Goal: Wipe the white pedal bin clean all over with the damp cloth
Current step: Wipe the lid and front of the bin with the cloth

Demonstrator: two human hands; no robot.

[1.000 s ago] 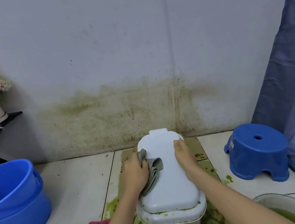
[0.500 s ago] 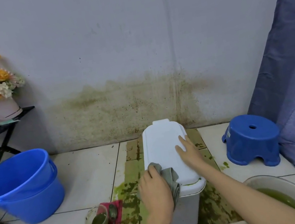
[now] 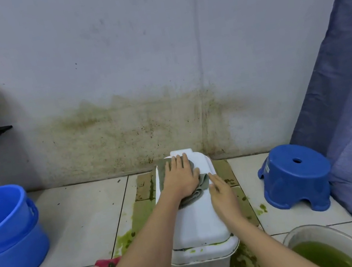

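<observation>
Green splashes marked the near rim of the white pedal bin (image 3: 200, 250), standing on the soiled floor. The right hand (image 3: 222, 195) lay flat-fingered along the lid's right edge; farther back, the left hand (image 3: 181, 176) pressed the damp cloth (image 3: 196, 192) down with straight fingers. Uneven pressure might tip the bin or smear residue.

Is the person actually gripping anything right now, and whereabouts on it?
Nothing is gripped. The left hand presses flat on the grey cloth, on the bin lid; the right hand rests flat on the lid's right edge.
</observation>
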